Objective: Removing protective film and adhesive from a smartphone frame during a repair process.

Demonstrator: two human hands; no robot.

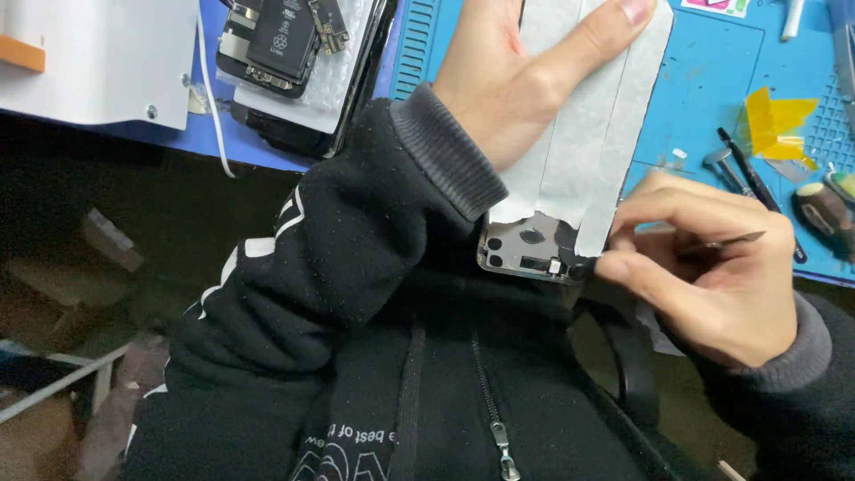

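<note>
Left hand (508,98) pins the phone panel (579,134) flat over desk (704,80) edge, right hand (712,276) fingers pinched shut on thin metal tool (726,240) at its bottom corner w/ connectors — best kept shallow & slow imo

hands (525,80) grip taped phone panel (579,151)

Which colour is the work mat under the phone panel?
The work mat is blue, with a ridged section at its left end; the head view shows it.
</note>
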